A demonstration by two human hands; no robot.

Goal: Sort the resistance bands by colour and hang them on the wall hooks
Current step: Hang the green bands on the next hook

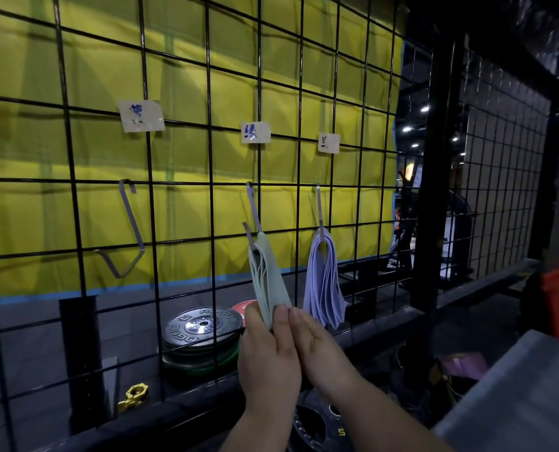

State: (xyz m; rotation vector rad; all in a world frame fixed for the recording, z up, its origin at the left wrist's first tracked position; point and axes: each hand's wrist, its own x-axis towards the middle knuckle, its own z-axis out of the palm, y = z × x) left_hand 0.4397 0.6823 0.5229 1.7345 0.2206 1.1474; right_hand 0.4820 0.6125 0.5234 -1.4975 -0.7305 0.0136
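My left hand (268,357) pinched the green bands (268,282) hanging from the hook (253,207) above it, I think to pull them straight, while my right hand (317,340) lay flat beside it.

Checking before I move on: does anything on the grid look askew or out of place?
Yes: the empty left hook hangs slanted across the wire grid. The green bands and lilac bands hang sorted.
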